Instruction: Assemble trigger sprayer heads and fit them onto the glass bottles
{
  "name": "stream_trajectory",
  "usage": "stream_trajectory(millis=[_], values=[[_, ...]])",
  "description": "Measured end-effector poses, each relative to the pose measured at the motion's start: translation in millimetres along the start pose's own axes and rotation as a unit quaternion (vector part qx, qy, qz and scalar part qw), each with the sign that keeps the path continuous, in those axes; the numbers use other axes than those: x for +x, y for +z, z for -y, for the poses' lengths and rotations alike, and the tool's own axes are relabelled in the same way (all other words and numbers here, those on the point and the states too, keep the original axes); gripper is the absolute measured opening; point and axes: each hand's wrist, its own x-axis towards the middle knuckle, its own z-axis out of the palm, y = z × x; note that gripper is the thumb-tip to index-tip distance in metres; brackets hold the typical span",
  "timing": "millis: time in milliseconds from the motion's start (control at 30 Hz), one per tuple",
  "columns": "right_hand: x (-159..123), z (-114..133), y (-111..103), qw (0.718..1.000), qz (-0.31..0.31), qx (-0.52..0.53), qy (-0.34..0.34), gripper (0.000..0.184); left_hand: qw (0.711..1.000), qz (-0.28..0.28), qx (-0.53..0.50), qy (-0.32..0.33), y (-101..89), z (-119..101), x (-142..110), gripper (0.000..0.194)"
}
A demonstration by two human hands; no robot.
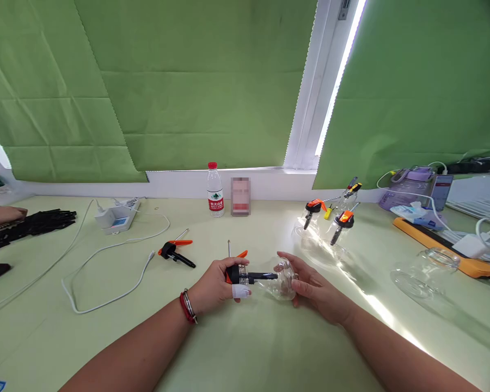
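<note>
I hold a clear glass bottle (pixel 281 289) sideways, low over the table. My left hand (pixel 216 280), with white tape on its thumb, is closed round the neck end and its black-and-orange pourer cap (pixel 231 274). A black stem runs from the cap into the glass. My right hand (pixel 316 291) grips the rounded body at the other end, fingers behind and thumb in front. Left of my left hand lies a loose black-and-orange pourer cap (pixel 173 251) with a thin metal spout. Beyond my right hand stand glass bottles with similar caps (pixel 344 219).
A clear glass vessel (pixel 422 280) stands at the right, near an orange power strip (pixel 469 267). At the back are a water bottle (pixel 215 190) and a pink card (pixel 240 196). White cables (pixel 106 311) cross the left side. Another person's hand (pixel 4 216) rests by black strips (pixel 44 224).
</note>
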Motion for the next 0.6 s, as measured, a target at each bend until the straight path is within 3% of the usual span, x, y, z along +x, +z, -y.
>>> stream_trajectory(millis=[100,200,433,533,600], values=[[2.6,-7.4,-1.9,0.999,-0.019,-0.007,0.026,0.052,1.0,0.01,0.011,0.007,0.6,1.6,-0.1,0.065],[5.8,-14.7,-4.3,0.998,-0.039,-0.019,0.053,0.058,1.0,0.012,0.023,0.013,1.2,0.2,-0.7,0.065],[0.4,-1.3,-4.1,1.0,0.006,0.011,0.027,0.058,1.0,0.006,0.003,-0.014,2.3,-3.0,0.0,0.067],[2.7,-6.7,-3.8,0.999,-0.01,0.008,0.045,0.047,1.0,0.015,0.003,-0.011,2.2,-0.1,-0.1,0.068],[5.3,-12.6,-4.3,0.998,-0.023,-0.003,0.054,0.053,1.0,0.023,0.006,-0.003,1.6,1.2,-0.5,0.068]])
